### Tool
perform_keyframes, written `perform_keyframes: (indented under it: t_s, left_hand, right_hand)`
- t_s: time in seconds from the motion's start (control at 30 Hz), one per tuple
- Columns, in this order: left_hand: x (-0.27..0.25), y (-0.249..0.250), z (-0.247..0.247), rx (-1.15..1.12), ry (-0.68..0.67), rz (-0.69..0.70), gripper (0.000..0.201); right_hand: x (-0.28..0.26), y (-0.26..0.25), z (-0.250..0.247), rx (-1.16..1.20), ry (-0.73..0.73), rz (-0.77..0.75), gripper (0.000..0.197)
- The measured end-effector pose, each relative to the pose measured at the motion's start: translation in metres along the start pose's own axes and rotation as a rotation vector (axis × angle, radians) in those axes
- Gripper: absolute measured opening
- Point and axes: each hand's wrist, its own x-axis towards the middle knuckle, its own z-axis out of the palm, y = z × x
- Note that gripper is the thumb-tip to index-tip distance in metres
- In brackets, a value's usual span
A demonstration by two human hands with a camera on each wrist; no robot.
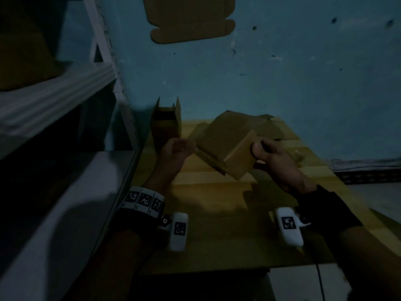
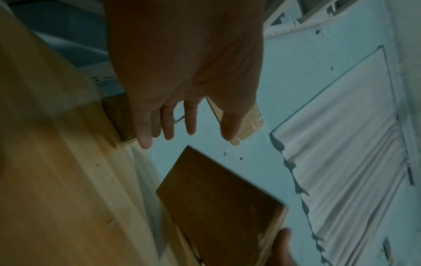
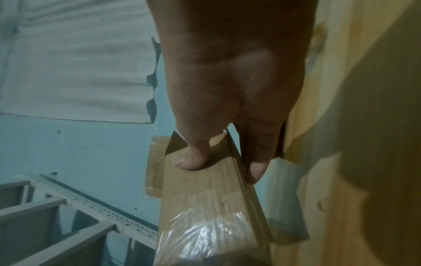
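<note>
Cardboard box [image 1: 225, 148], plain brown and flat-sided with crisp folded edges, is held tilted in the air above the desk [image 1: 217, 203], one corner pointing down. The right grip [image 1: 273, 157] clasps its right end, thumb pressed on one broad face and fingers curled behind the other. From the right wrist view a strip of glossy clear tape [image 3: 200, 234] shines across the matte board. The left grip [image 1: 175, 153] is released, fingers loosely spread and holding nothing, just beside the box's left edge. The desk is pale wood laid in lengthwise planks with visible grain. At its back left stands an open carton [image 1: 166, 124], upright, flaps raised. Flattened cardboard sheets [image 1: 267, 127] lie behind the held box. A die-cut cardboard blank [image 1: 188, 18] hangs flat on the scuffed blue wall [image 1: 282, 72]. A grey metal rack [image 1: 56, 94] with perforated uprights stands at left.
</note>
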Motion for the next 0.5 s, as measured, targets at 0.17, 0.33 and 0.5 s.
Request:
perform_keyframes:
  t_s: [0.17,0.33,0.5]
  left_hand:
    - [-0.008,0.003,0.011,0.041,-0.213,0.057,0.057]
    - [0.002,-0.004,0.02,0.065,-0.263,-0.025,0.08]
    - [0.016,-0.007,0.018,-0.045,-0.141,-0.099,0.087]
  right_hand:
    - [-0.006,-0.006,0.01,-0.008,0.048,-0.016,0.04]
    - [-0.003,-0.007,0.024,-0.081,0.087,-0.134,0.06]
    - [0.003,0.0,0.023,-0.106,0.113,-0.24,0.1]
